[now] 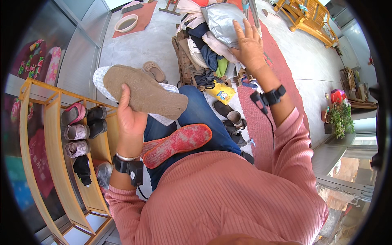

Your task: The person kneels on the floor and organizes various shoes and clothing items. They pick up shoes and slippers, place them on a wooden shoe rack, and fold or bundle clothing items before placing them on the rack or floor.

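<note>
My left hand holds a brown fabric insole, its thumb across the top. White speckled insoles show from beneath the brown one. On my lap, over blue jeans, lie red-and-grey mottled insoles, one partly over another. My right hand is spread with fingers apart on or just above a silver-grey plastic bag; whether it touches the bag is hard to tell. The bag rests on a heap of folded clothes and cloths.
A wooden shoe rack with several shoes stands at the left. Dark shoes and a yellow printed bag are near my knees. Beige sandals lie on the floor. A red mat runs along the right; a basin sits farther off.
</note>
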Available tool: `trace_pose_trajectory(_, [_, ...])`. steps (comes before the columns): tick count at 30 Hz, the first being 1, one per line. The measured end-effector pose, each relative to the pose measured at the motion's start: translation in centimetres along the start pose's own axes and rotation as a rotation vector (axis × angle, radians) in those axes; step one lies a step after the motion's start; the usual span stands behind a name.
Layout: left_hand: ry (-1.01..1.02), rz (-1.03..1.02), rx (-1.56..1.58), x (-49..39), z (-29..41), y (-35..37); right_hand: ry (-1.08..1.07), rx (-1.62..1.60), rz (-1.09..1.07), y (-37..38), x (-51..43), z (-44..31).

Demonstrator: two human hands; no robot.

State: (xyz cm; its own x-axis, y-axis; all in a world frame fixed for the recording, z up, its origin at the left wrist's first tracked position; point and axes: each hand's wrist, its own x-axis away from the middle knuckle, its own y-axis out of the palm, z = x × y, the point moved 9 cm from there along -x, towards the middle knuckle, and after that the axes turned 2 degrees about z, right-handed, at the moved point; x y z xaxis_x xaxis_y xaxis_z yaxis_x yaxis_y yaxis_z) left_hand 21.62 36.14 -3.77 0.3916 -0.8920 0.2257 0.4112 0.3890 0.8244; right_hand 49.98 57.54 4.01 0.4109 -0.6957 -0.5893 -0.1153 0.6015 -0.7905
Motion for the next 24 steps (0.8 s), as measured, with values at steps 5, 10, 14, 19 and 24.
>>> trace_pose_trajectory(5, [-0.173, -0.235, 0.130, 5.6, -1.8, 3.0, 0.118, -0.196, -0.119, 6.4, -1.2, 4.5])
trace_pose_trajectory(10, [-0.368, 0.070, -0.320, 6.3, -7.7, -4.3, 0.046, -0.276, 0.031, 6.0, -0.8, 5.6])
trace_pose_trajectory(14, [-0.500, 0.038, -0.460, 6.1, -8.0, -8.6, 0.090, -0.552, 0.118, 4.8, -0.4, 8.7])
trace_pose_trajectory(19, [-0.671, -0.071, -0.843, 7.2, -5.5, -10.1, 0.162, -0.728, 0.179, 2.3, 0.2, 12.2])
trace_pose_trajectory(24, [-0.481, -0.226, -1.313, 5.9, -3.3, -7.8, 0.338, -1.101, 0.233, 1.3, 3.6, 14.0])
